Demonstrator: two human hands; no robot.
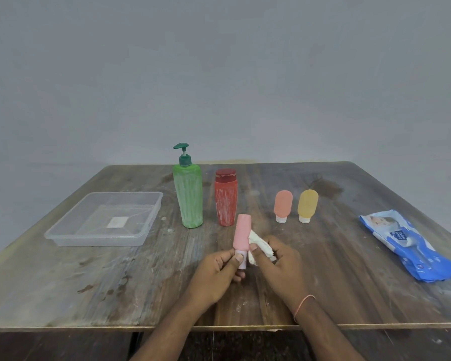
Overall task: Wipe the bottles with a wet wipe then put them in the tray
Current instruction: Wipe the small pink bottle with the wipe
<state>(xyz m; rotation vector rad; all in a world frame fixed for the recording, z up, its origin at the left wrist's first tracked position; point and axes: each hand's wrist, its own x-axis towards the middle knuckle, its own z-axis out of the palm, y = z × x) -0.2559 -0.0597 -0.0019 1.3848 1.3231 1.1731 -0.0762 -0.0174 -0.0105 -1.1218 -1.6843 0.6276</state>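
Observation:
My left hand grips a small pink bottle by its cap end, body pointing up and away, above the table's front middle. My right hand pinches a crumpled white wet wipe against the bottle's right side. A tall green pump bottle and a red bottle stand behind, both streaked white. Farther right an orange tube and a yellow tube stand on their caps. The clear plastic tray lies at the left with no bottle in it.
A blue wet wipe pack lies at the right edge of the wooden table. A grey wall stands behind the table. The table's front edge runs just below my wrists.

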